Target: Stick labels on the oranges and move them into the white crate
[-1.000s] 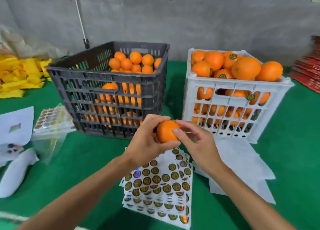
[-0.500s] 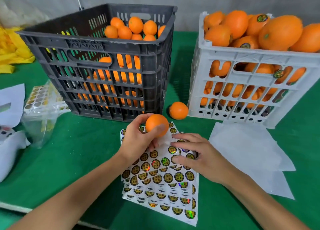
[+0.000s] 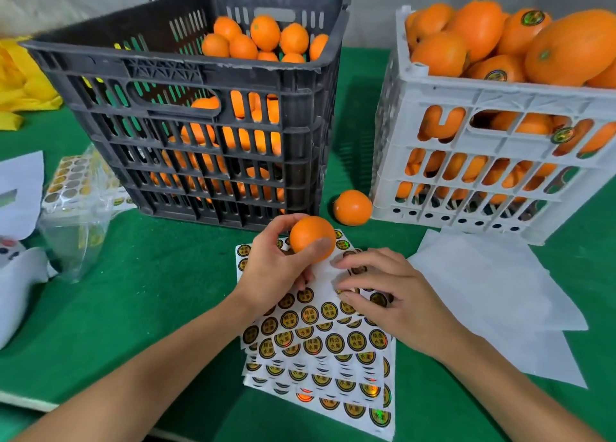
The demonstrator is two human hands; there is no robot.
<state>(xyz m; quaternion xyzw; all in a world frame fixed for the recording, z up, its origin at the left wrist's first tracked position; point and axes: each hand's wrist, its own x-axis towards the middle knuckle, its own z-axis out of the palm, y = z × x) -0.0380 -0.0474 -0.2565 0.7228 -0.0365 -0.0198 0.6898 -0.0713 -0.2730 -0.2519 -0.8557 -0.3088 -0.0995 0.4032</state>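
My left hand grips a small orange just above the top edge of a stack of round gold-and-black label sheets on the green table. My right hand lies on the top sheet with curled fingers, its fingertips picking at a label near the bare strip. A second orange sits loose on the table between the two crates. The black crate at the left holds unlabelled oranges. The white crate at the right is heaped with labelled oranges.
White backing sheets lie to the right of the labels. At the left are a clear bag with more label sheets, white paper and a yellow heap. The table's front edge runs along the lower left.
My right hand left the orange and dropped onto the label sheet. My left hand lowered the orange toward the sheets. My view moved down and closer, revealing the loose orange between the crates.
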